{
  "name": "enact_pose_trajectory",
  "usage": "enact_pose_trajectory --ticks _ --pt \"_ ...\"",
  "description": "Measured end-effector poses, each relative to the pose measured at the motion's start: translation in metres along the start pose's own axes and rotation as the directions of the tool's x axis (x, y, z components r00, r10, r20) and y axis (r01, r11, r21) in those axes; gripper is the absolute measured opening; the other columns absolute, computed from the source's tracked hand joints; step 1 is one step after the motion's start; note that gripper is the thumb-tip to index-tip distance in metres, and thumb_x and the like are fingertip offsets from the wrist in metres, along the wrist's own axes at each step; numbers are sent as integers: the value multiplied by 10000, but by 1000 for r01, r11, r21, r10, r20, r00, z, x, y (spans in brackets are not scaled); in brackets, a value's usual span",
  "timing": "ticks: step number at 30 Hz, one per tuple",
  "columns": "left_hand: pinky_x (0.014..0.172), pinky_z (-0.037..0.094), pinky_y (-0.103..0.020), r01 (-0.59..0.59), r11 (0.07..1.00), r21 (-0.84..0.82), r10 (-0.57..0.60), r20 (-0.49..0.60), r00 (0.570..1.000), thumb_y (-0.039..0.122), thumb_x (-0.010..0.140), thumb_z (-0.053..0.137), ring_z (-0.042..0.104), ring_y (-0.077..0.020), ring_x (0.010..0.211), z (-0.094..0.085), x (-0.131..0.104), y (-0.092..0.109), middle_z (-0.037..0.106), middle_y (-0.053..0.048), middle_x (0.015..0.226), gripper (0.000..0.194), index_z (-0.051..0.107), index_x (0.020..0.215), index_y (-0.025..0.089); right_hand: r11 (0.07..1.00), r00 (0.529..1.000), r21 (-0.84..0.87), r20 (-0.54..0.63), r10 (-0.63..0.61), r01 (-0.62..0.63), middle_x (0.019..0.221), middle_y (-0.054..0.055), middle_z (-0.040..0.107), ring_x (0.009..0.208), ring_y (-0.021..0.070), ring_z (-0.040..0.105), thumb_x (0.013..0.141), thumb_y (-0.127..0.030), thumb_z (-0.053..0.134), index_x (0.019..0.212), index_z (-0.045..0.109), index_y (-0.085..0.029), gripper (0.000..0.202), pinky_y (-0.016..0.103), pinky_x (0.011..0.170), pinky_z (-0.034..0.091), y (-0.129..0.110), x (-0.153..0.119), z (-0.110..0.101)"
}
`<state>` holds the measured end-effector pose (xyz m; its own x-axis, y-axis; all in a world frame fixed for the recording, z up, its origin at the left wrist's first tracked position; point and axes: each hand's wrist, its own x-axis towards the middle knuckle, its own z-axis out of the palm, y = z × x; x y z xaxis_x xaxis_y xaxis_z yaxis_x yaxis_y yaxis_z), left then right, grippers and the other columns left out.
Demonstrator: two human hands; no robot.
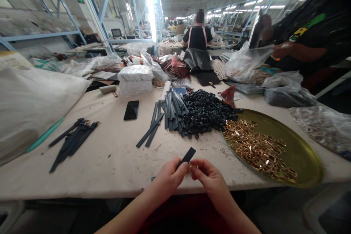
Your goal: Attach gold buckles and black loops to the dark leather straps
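My left hand is closed on a dark leather strap, whose flat end points up and away from me. Close beside it, my right hand pinches a small gold buckle against the strap's near part. The fingers hide how strap and buckle meet. Beyond my hands lie loose dark straps and a heap of small black loops. To the right, a gold-coloured round tray carries a pile of gold buckles.
Straps with buckles fitted lie at the left, near a white sack. A phone rests mid-table. Plastic-wrapped bundles and a black bag stand at the back. At right, a person's hand holds a clear plastic bag.
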<state>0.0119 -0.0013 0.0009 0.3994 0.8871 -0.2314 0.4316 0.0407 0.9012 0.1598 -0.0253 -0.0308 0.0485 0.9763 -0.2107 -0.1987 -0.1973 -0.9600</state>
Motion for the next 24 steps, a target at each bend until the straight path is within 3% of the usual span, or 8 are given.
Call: enact_pose_trajectory --ticks 2,4,7,12,18,24 --pt "599 351 -221 -9 998 65 9 3 1000 407 854 309 488 -133 662 -4 -7 2 555 -2 707 347 541 794 155 962 988 240 -52 143 -127 640 -42 608 557 72 530 624 -305 720 808 641 -198 227 197 581 452 -4 1 -1" --pt "618 357 -222 -11 987 161 7 25 1000 390 857 320 511 -142 684 -5 -13 3 579 -7 735 322 550 809 170 848 958 476 -39 284 -232 707 -47 630 547 40 549 581 -260 758 833 640 -210 283 160 580 475 -7 1 0" --pt "620 362 -220 -22 959 282 3 68 998 359 860 319 537 -149 691 -4 -18 4 609 -13 759 304 571 834 192 712 926 625 44 375 -318 712 -41 637 528 24 564 547 -200 783 836 646 -194 320 132 557 492 -6 -3 5" --pt "621 372 -206 -76 935 346 36 121 992 336 866 308 563 -149 710 -2 -19 6 634 -18 795 308 586 863 206 732 941 618 38 337 -287 633 -47 597 470 21 529 607 -226 749 801 660 -150 226 123 468 482 -2 -8 7" --pt "595 359 -204 -77 925 372 26 140 990 326 858 326 551 -142 680 -7 -20 5 620 -10 753 274 570 834 203 805 956 535 17 293 -256 647 -45 590 473 19 480 606 -239 748 912 657 -159 329 121 463 441 -2 -6 3" --pt "638 357 -207 -30 992 120 19 87 996 283 828 385 509 -121 717 4 -17 1 582 10 783 178 528 843 178 914 981 356 40 191 -192 712 5 623 581 93 511 689 -331 666 852 647 -160 237 192 521 417 10 -17 19"
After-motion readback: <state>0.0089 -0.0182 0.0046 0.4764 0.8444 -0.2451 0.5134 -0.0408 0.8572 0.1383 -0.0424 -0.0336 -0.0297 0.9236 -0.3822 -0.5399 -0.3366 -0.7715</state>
